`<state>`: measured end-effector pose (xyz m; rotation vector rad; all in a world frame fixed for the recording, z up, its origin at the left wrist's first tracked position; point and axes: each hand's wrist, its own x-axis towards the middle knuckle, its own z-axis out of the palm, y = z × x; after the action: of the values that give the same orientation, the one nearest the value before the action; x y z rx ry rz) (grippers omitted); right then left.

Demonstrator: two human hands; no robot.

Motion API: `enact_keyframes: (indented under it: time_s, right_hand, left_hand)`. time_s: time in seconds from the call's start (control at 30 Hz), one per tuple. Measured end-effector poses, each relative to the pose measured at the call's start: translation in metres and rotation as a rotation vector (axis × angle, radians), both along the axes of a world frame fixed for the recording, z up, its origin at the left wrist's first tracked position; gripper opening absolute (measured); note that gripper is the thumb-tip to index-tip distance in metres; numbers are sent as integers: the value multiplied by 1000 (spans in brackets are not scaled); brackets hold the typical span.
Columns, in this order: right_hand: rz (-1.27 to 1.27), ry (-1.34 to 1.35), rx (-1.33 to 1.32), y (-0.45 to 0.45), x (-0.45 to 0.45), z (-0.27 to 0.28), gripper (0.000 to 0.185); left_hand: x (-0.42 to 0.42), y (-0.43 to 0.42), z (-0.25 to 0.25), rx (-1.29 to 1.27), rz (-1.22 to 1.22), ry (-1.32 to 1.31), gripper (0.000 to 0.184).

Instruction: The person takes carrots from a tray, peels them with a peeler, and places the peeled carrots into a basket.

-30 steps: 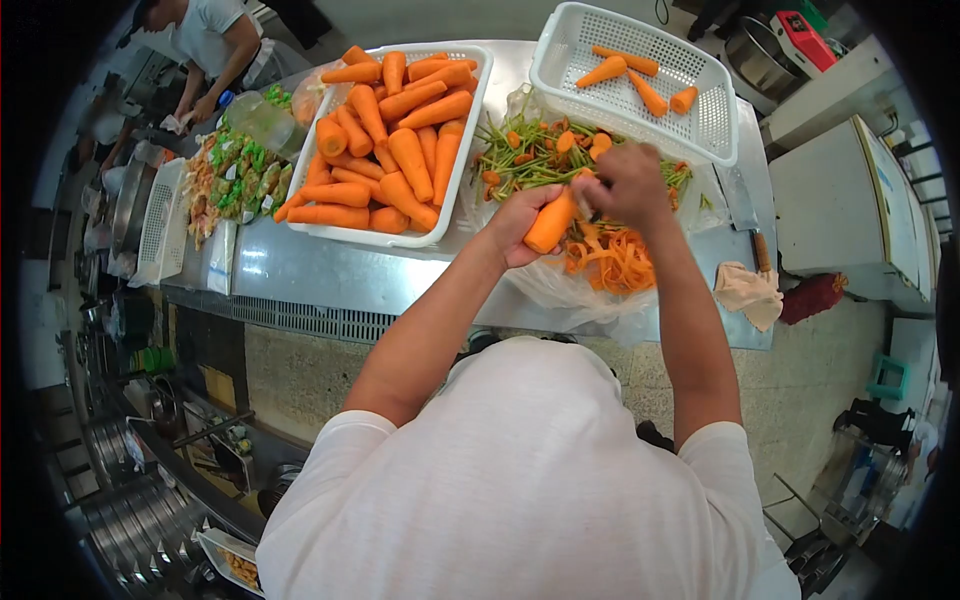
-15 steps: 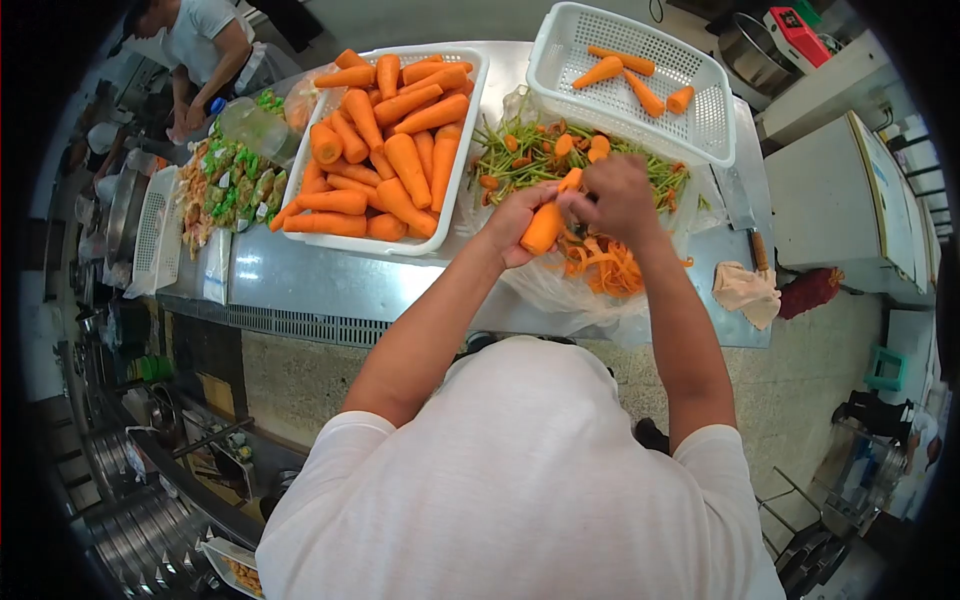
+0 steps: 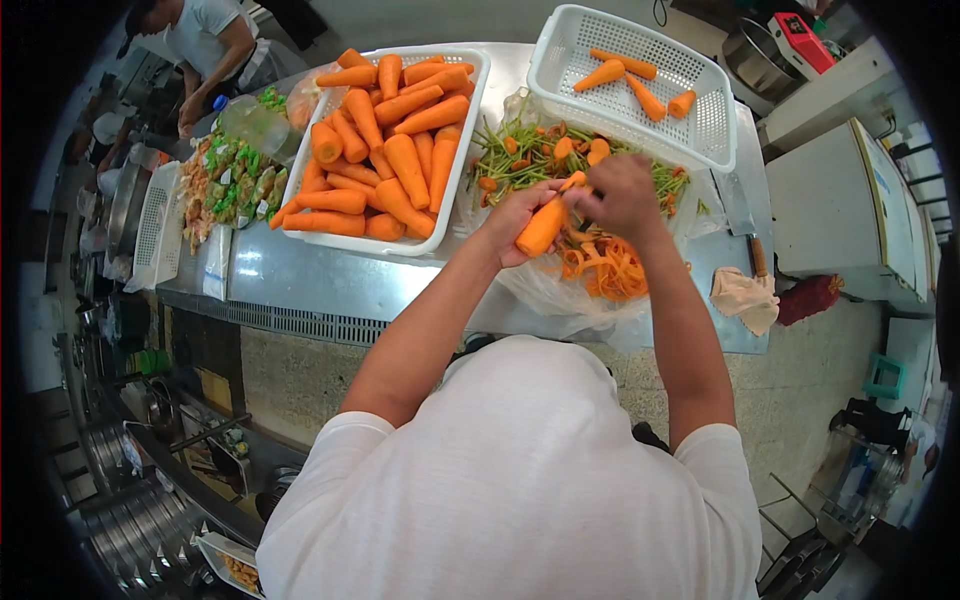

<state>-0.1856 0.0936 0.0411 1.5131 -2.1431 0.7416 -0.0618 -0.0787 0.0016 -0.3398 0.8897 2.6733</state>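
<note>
My left hand (image 3: pixel 512 222) is wrapped round a carrot (image 3: pixel 541 229), held tilted over the table. Against the carrot's upper end is my right hand (image 3: pixel 622 195), fingers curled; whatever they grip is hidden and blurred. Below my hands lies a heap of orange carrot peelings (image 3: pixel 612 268) on clear plastic. Green carrot stalks (image 3: pixel 515 145) with cut-off carrot tops spread just beyond. To the left, a white basket (image 3: pixel 478 100) is piled with whole carrots (image 3: pixel 407 168). Another white perforated basket (image 3: pixel 550 75) at the back right has several carrots (image 3: pixel 623 64) in it.
A cleaver (image 3: pixel 737 205) lies at the right of the metal table (image 3: pixel 300 275), near a cloth (image 3: pixel 745 298) hanging over the edge. Green-and-brown packed items (image 3: pixel 228 185) and a plastic bottle (image 3: pixel 248 122) sit at the left. A co-worker (image 3: pixel 210 45) stands at the far left.
My right hand has shifted slightly along the carrot's upper end, and the carrot has tilted a little, its thick end moving down and left. The co-worker's hands have moved a little.
</note>
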Motion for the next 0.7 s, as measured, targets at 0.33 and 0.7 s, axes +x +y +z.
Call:
enact_keyframes:
  time_s: [0.33,0.7]
  right_hand:
    - [21,-39,-7,-5,42,15,47]
    - [206,-171,81,-2,-13,9,44]
  left_hand:
    - [-7,14,0,94,160,-150,29]
    - [-18,-1,14,-254,-28,-65,23]
